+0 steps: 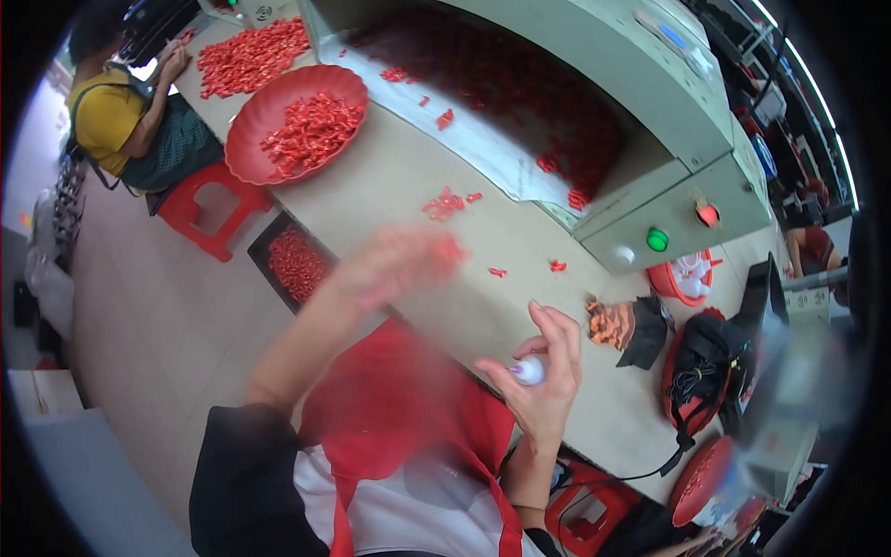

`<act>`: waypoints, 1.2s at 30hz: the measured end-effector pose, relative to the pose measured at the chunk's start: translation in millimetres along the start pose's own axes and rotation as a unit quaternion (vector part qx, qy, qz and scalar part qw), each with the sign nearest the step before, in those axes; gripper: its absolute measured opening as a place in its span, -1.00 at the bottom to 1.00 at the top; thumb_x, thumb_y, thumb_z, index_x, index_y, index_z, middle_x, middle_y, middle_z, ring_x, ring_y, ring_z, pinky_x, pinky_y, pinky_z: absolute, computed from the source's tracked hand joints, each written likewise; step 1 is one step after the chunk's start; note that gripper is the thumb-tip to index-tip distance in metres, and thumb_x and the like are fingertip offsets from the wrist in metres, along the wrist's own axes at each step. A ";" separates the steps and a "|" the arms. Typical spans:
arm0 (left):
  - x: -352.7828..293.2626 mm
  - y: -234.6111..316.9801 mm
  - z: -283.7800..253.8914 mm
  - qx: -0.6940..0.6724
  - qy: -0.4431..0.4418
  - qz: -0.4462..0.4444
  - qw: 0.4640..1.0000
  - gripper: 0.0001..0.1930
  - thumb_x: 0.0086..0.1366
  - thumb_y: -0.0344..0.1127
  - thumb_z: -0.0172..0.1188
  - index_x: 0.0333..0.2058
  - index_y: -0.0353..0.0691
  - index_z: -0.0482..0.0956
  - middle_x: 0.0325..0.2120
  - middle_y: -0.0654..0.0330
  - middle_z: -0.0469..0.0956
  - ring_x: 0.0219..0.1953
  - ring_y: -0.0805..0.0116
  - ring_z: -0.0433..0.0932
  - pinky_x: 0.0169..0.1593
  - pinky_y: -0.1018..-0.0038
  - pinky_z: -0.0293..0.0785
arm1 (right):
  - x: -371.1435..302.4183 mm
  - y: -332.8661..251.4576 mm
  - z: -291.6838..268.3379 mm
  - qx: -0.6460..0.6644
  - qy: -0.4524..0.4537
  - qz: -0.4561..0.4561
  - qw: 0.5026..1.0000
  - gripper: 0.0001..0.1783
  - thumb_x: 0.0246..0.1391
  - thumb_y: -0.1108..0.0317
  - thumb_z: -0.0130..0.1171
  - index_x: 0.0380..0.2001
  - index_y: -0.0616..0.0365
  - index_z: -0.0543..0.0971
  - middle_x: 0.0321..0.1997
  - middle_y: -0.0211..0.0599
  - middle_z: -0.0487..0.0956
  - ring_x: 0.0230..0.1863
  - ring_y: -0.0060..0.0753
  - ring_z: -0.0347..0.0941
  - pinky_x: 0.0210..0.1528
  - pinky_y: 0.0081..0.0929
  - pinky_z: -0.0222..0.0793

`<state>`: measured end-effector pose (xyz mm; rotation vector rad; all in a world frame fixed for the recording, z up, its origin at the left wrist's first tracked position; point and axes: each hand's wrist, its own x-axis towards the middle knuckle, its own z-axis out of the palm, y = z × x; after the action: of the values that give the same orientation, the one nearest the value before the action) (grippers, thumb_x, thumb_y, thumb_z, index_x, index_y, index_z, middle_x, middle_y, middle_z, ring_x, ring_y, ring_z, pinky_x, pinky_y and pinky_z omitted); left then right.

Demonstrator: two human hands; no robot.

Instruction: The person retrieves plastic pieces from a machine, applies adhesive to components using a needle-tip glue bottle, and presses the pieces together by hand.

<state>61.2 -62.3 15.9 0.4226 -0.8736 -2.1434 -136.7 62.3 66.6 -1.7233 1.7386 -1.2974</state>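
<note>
My left hand (394, 265) is smeared by motion above the near edge of the table. At its fingertips shows a blurred small red piece (448, 255), too unclear to make out its shape. In my right hand (548, 376) a small white bottle with a purple tip (530, 370) lies against the palm, thumb and curled fingers around it. Just beyond my left hand, a loose cluster of small red pieces (444, 205) rests on the table (399, 153). A single red piece (497, 272) lies between my hands, with another (557, 265) farther right.
A large red scalloped bowl (243, 125) of red pieces stands at far left, near a heap (255, 58). The machine (650, 158) with red pieces inside spans the back. An orange-black cloth (631, 325) and black bag (705, 367) sit right. A co-worker (116, 116) sits left.
</note>
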 end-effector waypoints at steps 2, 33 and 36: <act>6.7 58.8 -11.7 0.372 0.168 0.141 0.902 -0.76 0.09 -0.39 0.16 -0.25 -0.36 0.54 -0.26 0.12 0.53 -0.23 0.43 0.49 -0.14 0.52 0.41 | -2.3 9.5 -5.4 -0.011 -0.004 0.004 1.000 -0.32 -0.51 0.46 0.43 -0.13 0.18 0.45 -0.11 -0.22 0.36 -0.60 -0.61 0.30 -0.51 -0.67 0.30; 246.1 75.3 -80.0 0.889 0.257 0.149 0.348 -0.78 -0.14 -0.45 0.14 -0.40 -0.14 0.54 -0.15 -0.06 0.34 -0.30 0.03 0.50 -0.37 0.23 0.49 | -26.2 38.7 -11.4 0.000 0.034 0.084 0.996 -0.65 -0.33 0.61 0.26 -0.32 0.25 0.52 -0.25 -0.26 0.43 -0.59 -0.67 0.31 -0.50 -0.70 0.25; 229.7 71.0 -76.5 0.887 0.233 0.169 0.362 -0.87 -0.15 -0.44 0.13 -0.52 -0.18 0.55 -0.34 -0.10 0.46 -0.41 0.00 0.52 -0.41 0.23 0.48 | -15.9 37.6 -15.3 0.021 0.043 0.083 0.995 -0.67 -0.32 0.62 0.25 -0.33 0.25 0.52 -0.26 -0.27 0.43 -0.59 -0.69 0.30 -0.50 -0.71 0.24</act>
<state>-8.7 -304.6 8.0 1.4946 -2.2426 0.2862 -167.8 75.8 39.2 -1.4864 1.8440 -1.3418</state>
